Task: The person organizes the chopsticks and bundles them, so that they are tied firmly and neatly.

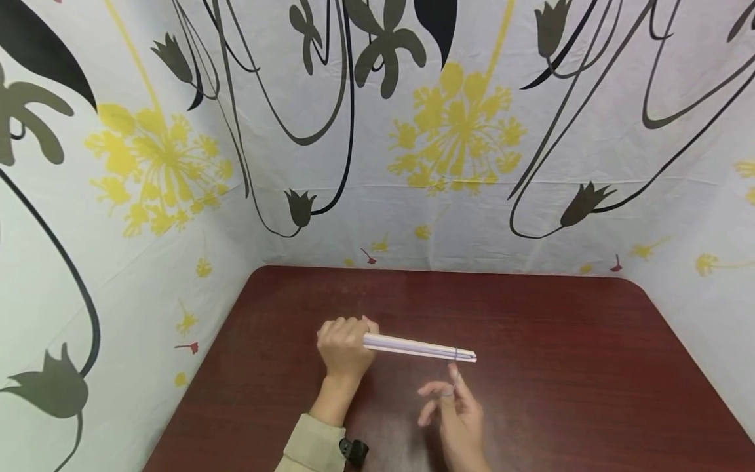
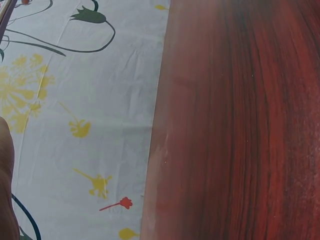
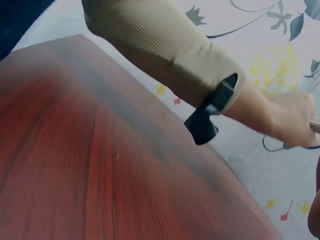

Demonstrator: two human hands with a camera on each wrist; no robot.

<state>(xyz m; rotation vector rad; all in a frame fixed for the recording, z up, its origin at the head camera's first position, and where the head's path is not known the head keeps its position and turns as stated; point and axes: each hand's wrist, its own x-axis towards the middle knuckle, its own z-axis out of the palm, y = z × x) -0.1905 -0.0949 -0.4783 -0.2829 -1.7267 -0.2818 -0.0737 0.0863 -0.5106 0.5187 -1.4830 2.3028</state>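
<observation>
My left hand [image 1: 347, 347] grips one end of a bundle of slender white and pale-purple sticks [image 1: 413, 345], which points to the right above the table. A thin purplish band [image 1: 456, 354] circles the bundle close to its free end. Just below that end is my right hand [image 1: 461, 416], with a fine strand running over its bent fingers and one fingertip right under the sticks. In the right wrist view the left hand [image 3: 295, 117] shows at the right edge, holding the bundle. Only a sliver of the left hand [image 2: 5, 175] enters the left wrist view.
The dark red-brown wooden table [image 1: 560, 341] has rounded far corners. A white cloth [image 1: 366, 223] with yellow flowers and grey tulips hangs behind and beside it. A black wrist camera [image 1: 354, 452] sits at the left beige sleeve [image 1: 312, 442].
</observation>
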